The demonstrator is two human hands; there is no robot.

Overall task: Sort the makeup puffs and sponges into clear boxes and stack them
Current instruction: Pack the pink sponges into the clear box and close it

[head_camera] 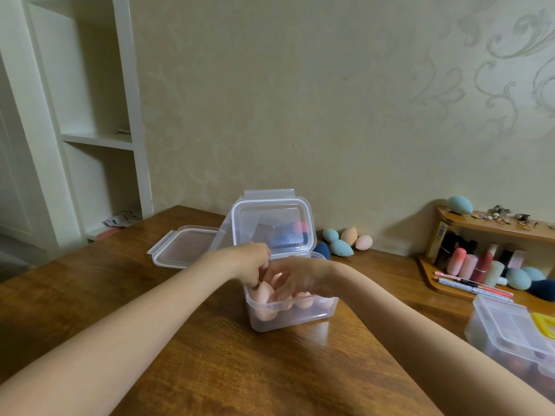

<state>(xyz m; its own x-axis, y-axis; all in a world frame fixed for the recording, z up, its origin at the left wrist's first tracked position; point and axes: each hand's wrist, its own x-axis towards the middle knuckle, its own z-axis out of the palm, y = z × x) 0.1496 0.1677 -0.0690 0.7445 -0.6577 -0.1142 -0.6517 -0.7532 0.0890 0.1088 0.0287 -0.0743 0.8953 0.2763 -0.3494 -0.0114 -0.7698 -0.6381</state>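
hands: left hand (252, 261) and right hand (295, 279) reached inside the box (292, 316), fingers curled around pink sponges (264, 291), likely packing them tighter
box: open, mid tabletop (186, 340)
loose sponges: (345, 238) unsorted by the wall

Two hands, left (250, 261) and right (300, 279), reach into one open clear box (292, 318) mid-bench; its peach sponges (264, 291) overlap too much to count. Behind it stands one lidded box (271, 225), and one loose lid (183, 246) lies toward the bench's left edge. Five sponges (341, 247) sit at the far edge: two teal, two peach, one navy. One more box (507, 328) sits at the right edge. The corner rack (492, 225) carries four sponges: three teal, one navy.
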